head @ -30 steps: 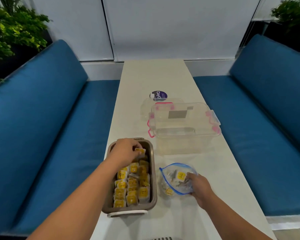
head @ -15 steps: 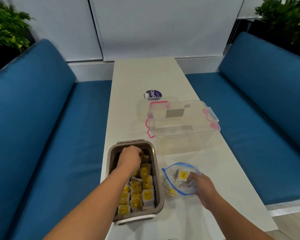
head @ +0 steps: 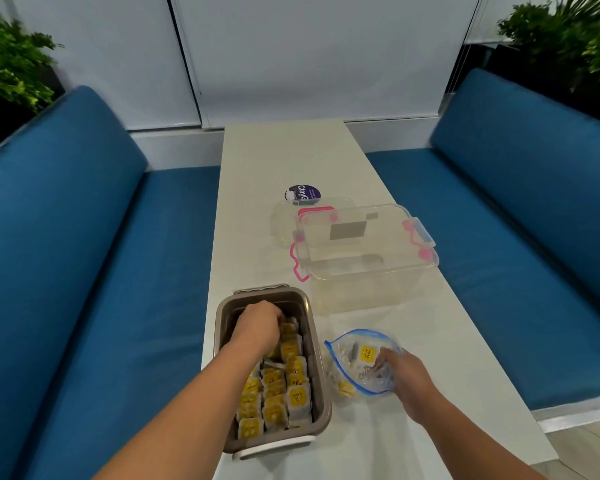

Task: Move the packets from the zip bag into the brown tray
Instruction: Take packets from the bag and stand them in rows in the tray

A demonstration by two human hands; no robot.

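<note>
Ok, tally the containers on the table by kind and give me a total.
Brown tray: 1
Zip bag: 1
Clear box with pink latches: 1
Clear tub with purple label, partly hidden behind that box: 1
Total: 4

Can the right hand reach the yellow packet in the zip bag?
Probably yes: the right hand is at the zip bag's open mouth, and the yellow packet lies right beside its fingers, nothing between.

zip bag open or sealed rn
Open: the zip bag has its blue-edged mouth gaping, a yellow packet visible inside, the right hand at its edge.
</note>
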